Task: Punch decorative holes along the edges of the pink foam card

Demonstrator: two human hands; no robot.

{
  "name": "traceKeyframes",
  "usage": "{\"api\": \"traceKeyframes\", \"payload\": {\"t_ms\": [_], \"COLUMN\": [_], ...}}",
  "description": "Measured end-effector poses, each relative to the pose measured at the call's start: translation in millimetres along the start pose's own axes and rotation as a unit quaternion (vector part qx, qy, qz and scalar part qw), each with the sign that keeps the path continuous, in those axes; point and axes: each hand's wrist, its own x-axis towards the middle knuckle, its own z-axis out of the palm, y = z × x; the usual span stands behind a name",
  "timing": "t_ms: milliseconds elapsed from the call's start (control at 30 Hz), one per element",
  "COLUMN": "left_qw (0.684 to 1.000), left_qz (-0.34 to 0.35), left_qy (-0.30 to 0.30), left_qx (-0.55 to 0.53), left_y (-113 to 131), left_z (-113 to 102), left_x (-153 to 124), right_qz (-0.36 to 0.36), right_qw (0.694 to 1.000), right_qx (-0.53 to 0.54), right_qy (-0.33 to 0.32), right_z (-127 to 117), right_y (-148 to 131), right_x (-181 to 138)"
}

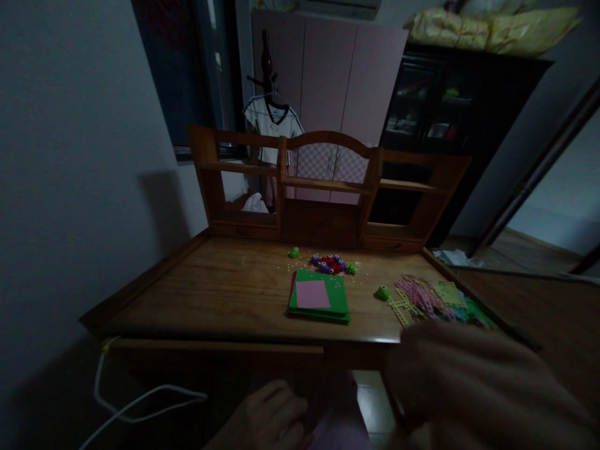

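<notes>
My left hand (pixel 265 415) sits low at the bottom edge, below the desk's front, fingers curled against something pinkish (pixel 335 412) that I cannot make out. My right hand (pixel 473 390) is large, close to the camera and blurred at the bottom right; its fingers cannot be read. On the wooden desk (pixel 220 294) lies a stack of green sheets (pixel 320 299) with a pink sheet (pixel 312 294) on top. Behind the stack is a cluster of small red, purple and green craft punches (pixel 330 264). One green punch (pixel 382 292) stands to the right of the stack.
A pile of punched pink, yellow and green paper strips (pixel 431 300) lies at the desk's right. A wooden shelf hutch (pixel 323 187) rises at the back. A white cable (pixel 140 400) hangs at the lower left. A pink wardrobe (pixel 337 81) and dark cabinet (pixel 435 106) stand behind.
</notes>
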Motion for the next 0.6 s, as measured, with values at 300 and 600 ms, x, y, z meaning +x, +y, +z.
{"api": "traceKeyframes", "payload": {"t_ms": [300,600], "left_qw": [0.924,0.942], "left_qz": [-0.360,-0.320], "left_qy": [0.102,-0.077], "left_qx": [-0.081,-0.070], "left_y": [-104.7,-255.9], "left_z": [45.6,122.2], "left_x": [101.0,164.1], "right_qz": [0.256,0.296], "right_qw": [0.935,0.913], "right_qx": [-0.106,-0.055], "right_qy": [-0.220,-0.276], "right_z": [103.3,156.3], "right_y": [256.4,319.9], "right_x": [-41.7,-69.7]}}
